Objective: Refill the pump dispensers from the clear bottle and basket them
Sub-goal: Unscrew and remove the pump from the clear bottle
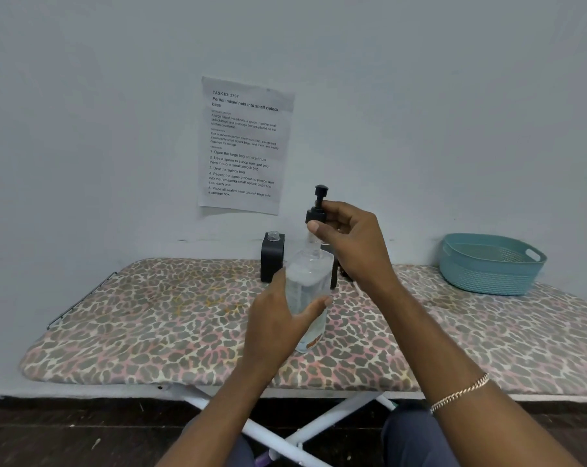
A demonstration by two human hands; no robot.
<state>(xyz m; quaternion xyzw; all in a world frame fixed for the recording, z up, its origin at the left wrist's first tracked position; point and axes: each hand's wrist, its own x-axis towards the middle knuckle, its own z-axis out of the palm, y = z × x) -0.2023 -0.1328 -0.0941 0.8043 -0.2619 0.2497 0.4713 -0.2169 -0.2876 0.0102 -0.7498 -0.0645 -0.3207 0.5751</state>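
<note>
My left hand (278, 318) grips the clear bottle (310, 281) around its body, holding it upright just above the leopard-print board (150, 325). My right hand (349, 244) pinches a black pump head (319, 205) above the bottle's neck, lifted clear of it. Behind the bottle stands a black dispenser (271, 257) with its top off and its open neck showing. A second black dispenser (334, 267) is mostly hidden behind the bottle and my right hand.
A teal plastic basket (490, 264) sits at the board's far right, against the wall. A printed sheet (245, 146) is stuck to the wall behind. The board's white crossed legs (285, 436) and my knees lie below.
</note>
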